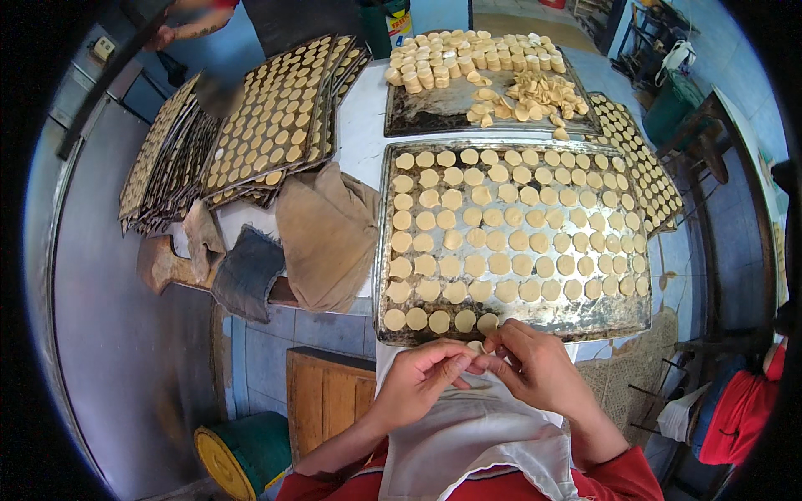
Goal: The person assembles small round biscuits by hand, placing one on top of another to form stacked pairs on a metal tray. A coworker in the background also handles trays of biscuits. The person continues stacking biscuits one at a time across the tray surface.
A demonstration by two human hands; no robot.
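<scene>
My left hand (pixel 422 376) and my right hand (pixel 535 363) meet just below the near edge of a large metal baking tray (pixel 384 250). Between their fingertips they pinch a small pale dough disc (pixel 476 345). The tray holds several rows of round pale dough discs (pixel 501 242), and its front row stops near my hands. A white apron (pixel 476 434) hangs under my hands.
Behind it, a second tray (pixel 434 108) carries stacked discs and a heap of dough scraps. Stacked filled trays (pixel 267 125) lie at left and another at right (pixel 643 167). Brown and grey cloths (pixel 326 234) drape the counter edge. Another person's arm (pixel 188 29) shows top left. A person in red (pixel 743 409) is at right.
</scene>
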